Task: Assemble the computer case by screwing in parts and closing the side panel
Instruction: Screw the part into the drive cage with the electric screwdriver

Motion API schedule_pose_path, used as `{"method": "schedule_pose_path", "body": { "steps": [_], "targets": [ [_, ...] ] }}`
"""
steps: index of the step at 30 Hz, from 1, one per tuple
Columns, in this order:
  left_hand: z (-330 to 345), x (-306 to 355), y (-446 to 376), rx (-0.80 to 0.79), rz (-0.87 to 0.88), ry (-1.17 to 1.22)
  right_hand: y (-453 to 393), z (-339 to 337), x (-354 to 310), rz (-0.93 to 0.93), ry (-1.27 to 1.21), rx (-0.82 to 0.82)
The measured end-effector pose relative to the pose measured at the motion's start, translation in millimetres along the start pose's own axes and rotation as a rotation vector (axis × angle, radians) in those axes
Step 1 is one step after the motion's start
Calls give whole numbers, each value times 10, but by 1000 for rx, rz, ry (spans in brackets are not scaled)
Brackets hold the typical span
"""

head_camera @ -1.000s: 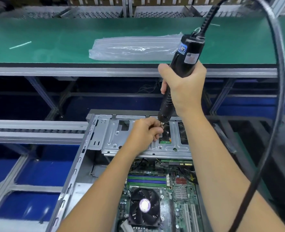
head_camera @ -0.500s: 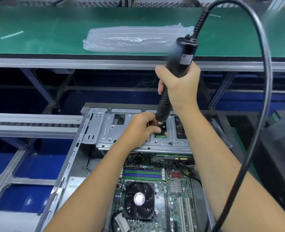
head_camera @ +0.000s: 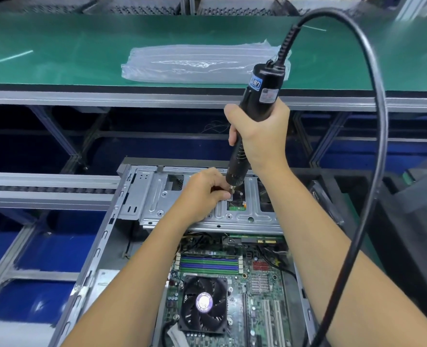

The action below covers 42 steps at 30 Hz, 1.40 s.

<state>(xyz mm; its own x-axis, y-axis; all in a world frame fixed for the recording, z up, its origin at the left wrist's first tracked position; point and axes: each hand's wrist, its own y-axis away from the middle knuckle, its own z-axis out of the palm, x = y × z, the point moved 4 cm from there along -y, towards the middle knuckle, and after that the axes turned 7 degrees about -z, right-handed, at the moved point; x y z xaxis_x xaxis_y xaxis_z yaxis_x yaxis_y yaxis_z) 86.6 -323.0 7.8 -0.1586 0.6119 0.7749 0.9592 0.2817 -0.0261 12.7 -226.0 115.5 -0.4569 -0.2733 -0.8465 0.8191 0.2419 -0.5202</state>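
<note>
green bench mat spans the rear; the open computer case lies below it, side panel not fitted, motherboard exposed. right hand grips the electric screwdriver, tip at the drive bracket. left hand pinches near the tip; screw not discernible. clearance appears tight between bracket ribs, open above.

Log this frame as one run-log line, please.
step: screwing drive bracket | right hand: grips electric screwdriver, tip down | left hand: pinches at bit tip | side panel: not seen
</note>
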Motion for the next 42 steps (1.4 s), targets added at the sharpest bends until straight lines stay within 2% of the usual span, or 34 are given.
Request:
{"method": "schedule_pose_path", "body": {
  "steps": [13, 23, 31, 42],
  "targets": [
    [21, 23, 4, -20, 10, 13, 70, 80, -42, -24, 2, -168],
    [-38, 10, 20, 2, 38, 76, 56, 68, 17, -17, -11, -146],
    [-32, 20, 38, -12, 28, 66, 110, 146, -10, -38, 9, -236],
    [-29, 29, 54, -13, 26, 70, 138, 146, -31, -36, 4, -232]
  ]
}}
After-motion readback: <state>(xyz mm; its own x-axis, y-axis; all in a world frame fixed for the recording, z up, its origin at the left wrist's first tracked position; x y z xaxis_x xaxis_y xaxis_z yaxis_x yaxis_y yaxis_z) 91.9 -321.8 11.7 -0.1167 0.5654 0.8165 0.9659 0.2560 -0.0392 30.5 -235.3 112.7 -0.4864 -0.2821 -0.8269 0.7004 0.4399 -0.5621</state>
